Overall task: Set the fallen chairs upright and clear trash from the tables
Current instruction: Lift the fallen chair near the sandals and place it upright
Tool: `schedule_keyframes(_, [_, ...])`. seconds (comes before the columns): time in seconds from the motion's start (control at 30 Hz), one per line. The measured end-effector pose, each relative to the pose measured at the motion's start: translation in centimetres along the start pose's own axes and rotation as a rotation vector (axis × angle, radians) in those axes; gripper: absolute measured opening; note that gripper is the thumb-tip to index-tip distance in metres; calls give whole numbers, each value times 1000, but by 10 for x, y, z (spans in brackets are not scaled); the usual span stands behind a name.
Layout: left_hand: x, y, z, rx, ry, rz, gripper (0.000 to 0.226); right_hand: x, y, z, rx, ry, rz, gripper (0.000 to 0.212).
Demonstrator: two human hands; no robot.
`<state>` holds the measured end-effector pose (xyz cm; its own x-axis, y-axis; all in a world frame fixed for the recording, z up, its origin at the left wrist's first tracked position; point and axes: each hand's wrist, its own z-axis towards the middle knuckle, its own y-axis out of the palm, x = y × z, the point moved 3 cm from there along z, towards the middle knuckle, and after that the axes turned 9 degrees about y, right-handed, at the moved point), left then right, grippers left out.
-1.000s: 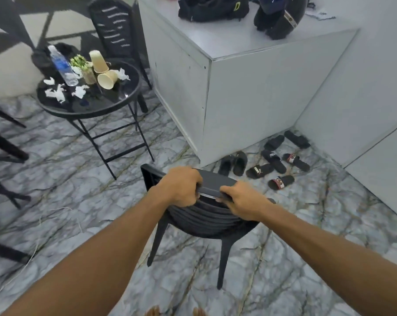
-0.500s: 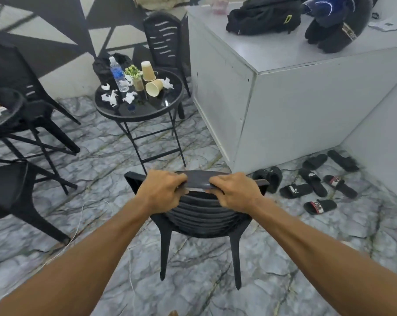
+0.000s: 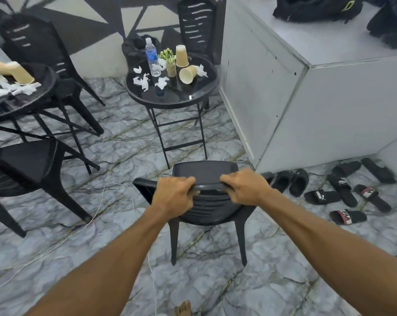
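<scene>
Since half a second ago the black plastic chair (image 3: 206, 208) has swung further upright and sits closer to the round glass table (image 3: 199, 96), and both hands have slid a little wider apart along its top rail. It now faces that table, its back towards the camera and its two rear legs reaching down to the marble floor (image 3: 124, 142). The left hand (image 3: 173, 195) grips the rail left of centre, fingers curled over the top edge. The right hand (image 3: 244, 187) grips it right of centre in the same way.

On the table beyond stand a water bottle (image 3: 152, 57), a small potted plant (image 3: 166, 54) and an upside-down paper cup (image 3: 181, 55). A second paper cup (image 3: 188, 74) lies on its side, with crumpled tissues (image 3: 143, 80) scattered around. At the left, another round table (image 3: 33, 96) carries a tipped cup (image 3: 19, 73) and more tissue. Black slippers (image 3: 323, 196) lie by the white counter (image 3: 329, 87) on the right, and a white cable (image 3: 97, 210) trails across the floor.
</scene>
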<state>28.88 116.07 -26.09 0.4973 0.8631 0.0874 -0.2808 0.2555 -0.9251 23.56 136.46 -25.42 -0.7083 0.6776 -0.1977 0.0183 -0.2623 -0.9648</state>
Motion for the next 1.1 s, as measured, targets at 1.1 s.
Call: schedule_keyframes(1.1, [-136, 87, 153, 77, 56, 118, 32, 146, 44, 169, 152, 156, 26, 25])
